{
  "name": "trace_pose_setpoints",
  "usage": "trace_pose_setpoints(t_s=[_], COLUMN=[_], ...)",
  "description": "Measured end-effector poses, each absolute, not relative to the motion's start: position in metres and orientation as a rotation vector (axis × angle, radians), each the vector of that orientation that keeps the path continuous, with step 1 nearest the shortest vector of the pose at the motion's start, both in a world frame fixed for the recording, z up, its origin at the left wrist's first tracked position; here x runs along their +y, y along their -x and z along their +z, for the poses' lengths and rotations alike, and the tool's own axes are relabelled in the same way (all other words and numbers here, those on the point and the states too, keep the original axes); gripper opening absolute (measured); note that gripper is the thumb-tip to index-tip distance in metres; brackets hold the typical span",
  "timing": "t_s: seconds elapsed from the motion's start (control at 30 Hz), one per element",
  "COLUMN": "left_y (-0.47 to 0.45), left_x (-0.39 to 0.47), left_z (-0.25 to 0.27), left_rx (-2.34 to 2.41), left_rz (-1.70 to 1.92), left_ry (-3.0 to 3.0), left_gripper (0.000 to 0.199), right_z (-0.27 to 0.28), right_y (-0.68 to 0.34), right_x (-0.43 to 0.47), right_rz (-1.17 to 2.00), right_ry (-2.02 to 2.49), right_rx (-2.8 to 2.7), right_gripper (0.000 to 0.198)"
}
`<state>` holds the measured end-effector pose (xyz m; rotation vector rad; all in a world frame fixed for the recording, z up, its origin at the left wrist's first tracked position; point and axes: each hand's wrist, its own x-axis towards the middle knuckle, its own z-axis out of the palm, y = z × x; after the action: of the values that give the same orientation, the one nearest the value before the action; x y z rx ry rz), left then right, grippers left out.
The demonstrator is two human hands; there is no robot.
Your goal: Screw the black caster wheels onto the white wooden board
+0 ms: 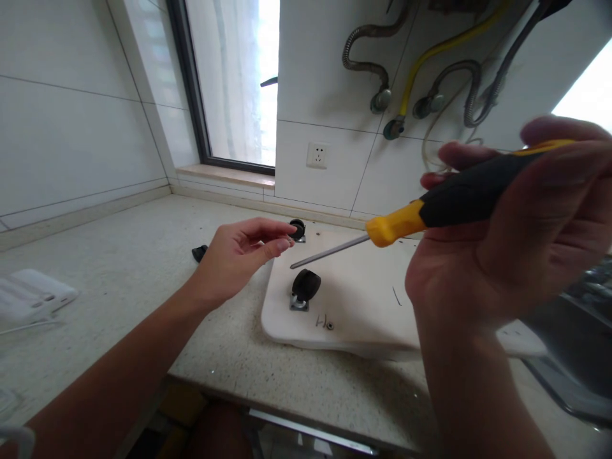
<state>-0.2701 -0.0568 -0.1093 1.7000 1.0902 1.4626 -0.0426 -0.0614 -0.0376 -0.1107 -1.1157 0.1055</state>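
Note:
My right hand (516, 236) is wrapped round the black-and-yellow handle of a screwdriver (396, 223), raised at the right. Its metal shaft slopes down to the left, and the tip appears close to my left hand (248, 252). The left thumb and forefinger are pinched together; a tiny dark thing seems to be between them, too small to name. Below the tip, a black caster wheel (306, 287) on a metal plate stands on an upturned white board (354, 312). Behind my left fingertips is another black caster (297, 229), partly covered.
The board lies on a speckled countertop (143, 255) with a front edge. A black piece (199, 253) lies beyond my left wrist, and a white device (36, 294) with a cable at far left. A wall socket (317, 155) and hoses (368, 64) are behind; a sink (568, 357) is at right.

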Motion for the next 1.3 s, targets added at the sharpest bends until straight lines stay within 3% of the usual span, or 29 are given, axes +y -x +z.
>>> trace_pose_setpoints(t_s=[0.17,1.03,1.2,1.3], left_y=[0.258,0.258,0.258,0.260], left_x=[-0.073,-0.080,-0.078,-0.077], left_z=[-0.103,-0.093,-0.094,-0.095], left_rx=[0.989,1.073,1.093,1.039], left_rz=[1.419,1.423,1.420,1.387], left_ry=[-1.659,-1.734,-1.758,-1.770], left_gripper=[0.010,0.013,0.014,0.018], right_z=[-0.035,-0.032,-0.033,-0.034], right_y=[0.031,0.035,0.027,0.031], right_x=[-0.062,-0.073,-0.062,-0.061], right_rz=[0.127,0.146,0.066,0.056], right_ry=[0.149,0.187,0.144,0.210], right_rx=[-1.070,-1.059,-1.180,-1.130], right_gripper=[0.038,0.033,0.018,0.026])
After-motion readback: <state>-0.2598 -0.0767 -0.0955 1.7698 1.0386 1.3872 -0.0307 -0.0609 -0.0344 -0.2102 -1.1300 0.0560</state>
